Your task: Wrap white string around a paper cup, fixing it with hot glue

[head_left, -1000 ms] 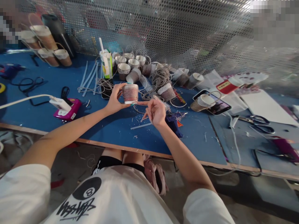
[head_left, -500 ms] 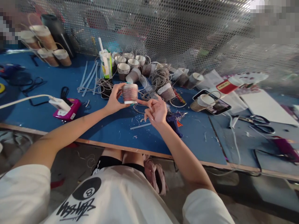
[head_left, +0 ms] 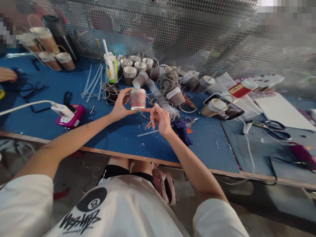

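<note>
My left hand grips a small paper cup wound with brown and reddish cord, thumb below and fingers above. The cup is raised over the blue table, its white rim facing down. My right hand holds nothing; its index finger points left to the cup's lower rim and seems to touch it, with the other fingers loosely bent. Beneath and beside the right hand lies a blue glue gun. A clear glue stick is on the table below the cup.
Behind stand several cord-wrapped cups, a drink carton and a heap of cord. A magenta power adapter is left; a phone and scissors are right. Another person's hand appears far left.
My right hand has shifted slightly left and down, its index finger moving along toward the cup's bottom rim. The cup stays nearly still. Another person's hand has come into view far left.
</note>
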### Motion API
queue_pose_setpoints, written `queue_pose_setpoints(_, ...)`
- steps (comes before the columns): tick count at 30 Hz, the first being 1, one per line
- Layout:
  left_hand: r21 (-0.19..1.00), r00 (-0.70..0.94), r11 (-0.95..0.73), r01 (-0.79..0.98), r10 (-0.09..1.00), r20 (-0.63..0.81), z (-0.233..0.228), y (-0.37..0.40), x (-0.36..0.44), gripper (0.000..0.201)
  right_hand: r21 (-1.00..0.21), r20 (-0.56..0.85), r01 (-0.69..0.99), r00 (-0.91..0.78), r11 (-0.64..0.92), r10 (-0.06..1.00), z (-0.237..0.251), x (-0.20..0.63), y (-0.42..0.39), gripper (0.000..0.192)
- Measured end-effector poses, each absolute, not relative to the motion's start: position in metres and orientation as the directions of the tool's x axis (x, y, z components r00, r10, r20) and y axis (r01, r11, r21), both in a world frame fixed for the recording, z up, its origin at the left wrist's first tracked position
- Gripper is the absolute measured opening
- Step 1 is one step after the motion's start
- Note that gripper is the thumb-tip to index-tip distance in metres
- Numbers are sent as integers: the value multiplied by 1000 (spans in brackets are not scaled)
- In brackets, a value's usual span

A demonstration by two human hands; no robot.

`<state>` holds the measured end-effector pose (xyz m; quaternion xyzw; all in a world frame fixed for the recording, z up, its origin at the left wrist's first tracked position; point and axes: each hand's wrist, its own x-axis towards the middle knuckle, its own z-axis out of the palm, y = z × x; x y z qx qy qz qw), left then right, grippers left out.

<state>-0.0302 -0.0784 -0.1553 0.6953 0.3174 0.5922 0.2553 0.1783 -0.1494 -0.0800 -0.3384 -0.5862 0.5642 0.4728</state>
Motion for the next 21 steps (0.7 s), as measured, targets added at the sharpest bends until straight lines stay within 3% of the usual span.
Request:
queue_pose_setpoints(5, 719, 92, -692, 69, 722, 686, -155, -77, -29, 93, -982, 139, -161, -280, 96, 950, -84, 178, -146, 53)
queue_pose_setpoints(12, 630, 214, -776, 25, 620, 755, -157, -73, -31, 91, -953, -154, -246, -118, -179, 981, -78, 185, -140, 51)
queue_pose_setpoints(14, 625, 225, -781, -7, 607, 762, -158, -70, -32, 92, -953, -189, -235, -35, -192, 981, -81, 187, -136, 48)
queue_pose_setpoints(16, 622, 227, -782, -40, 599, 768, -160, -67, -33, 95, -981, -105, -176, 106, -86, 989, -84, 191, -132, 44)
queue_pose_setpoints(18, 630, 249, -773, -74, 598, 762, -161, -65, -33, 97, -991, 122, -28, 197, 130, 973, -87, 196, -128, 42)
queue_pose_setpoints(20, 655, 288, -748, -112, 606, 741, -161, -65, -33, 98, -908, 400, 180, 93, 380, 912, -89, 200, -127, 47)
queue_pose_setpoints(21, 670, 306, -732, -128, 613, 728, -161, -66, -32, 98, -830, 502, 262, -32, 492, 864, -90, 201, -127, 59)
